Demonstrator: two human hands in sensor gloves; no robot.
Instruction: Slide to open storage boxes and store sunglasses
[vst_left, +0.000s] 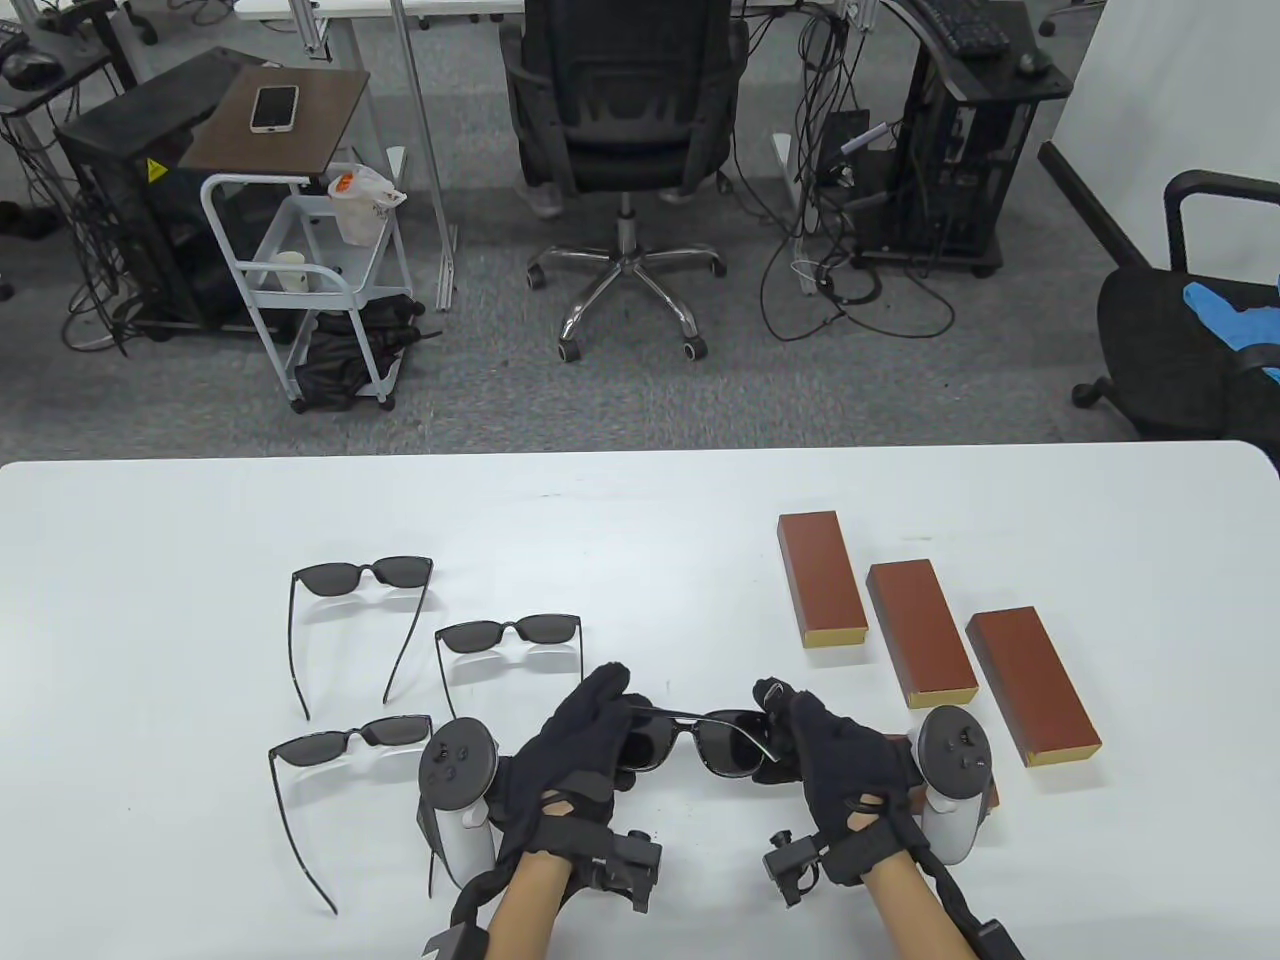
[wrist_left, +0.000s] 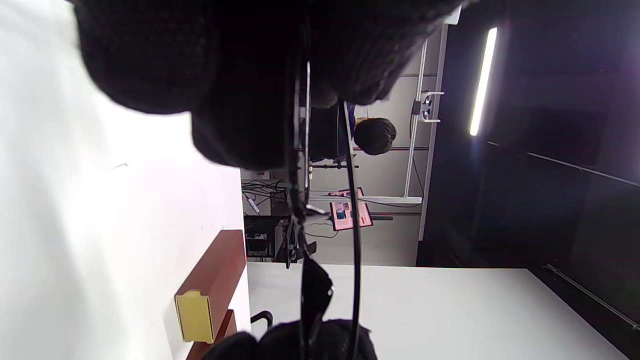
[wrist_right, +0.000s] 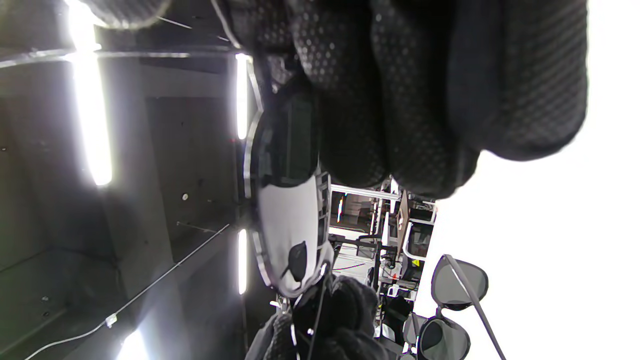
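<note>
Both gloved hands hold one pair of dark metal-framed sunglasses (vst_left: 700, 742) above the table's front middle. My left hand (vst_left: 590, 730) wraps its fingers around the left lens; my right hand (vst_left: 800, 730) pinches the right end. In the left wrist view the frame (wrist_left: 305, 200) runs down from my fingers (wrist_left: 240, 100). In the right wrist view a lens (wrist_right: 285, 145) shows beside my fingers (wrist_right: 400, 100). Three brown storage boxes (vst_left: 822, 578) (vst_left: 920, 632) (vst_left: 1032, 686) lie shut to the right. A fourth brown box (vst_left: 990, 795) is mostly hidden under my right hand.
Three more pairs of black sunglasses (vst_left: 362, 576) (vst_left: 510, 632) (vst_left: 350, 738) lie with arms unfolded on the white table (vst_left: 150, 620) at left. Past the far edge stand an office chair (vst_left: 625, 150), a cart (vst_left: 300, 250) and a second chair (vst_left: 1190, 320).
</note>
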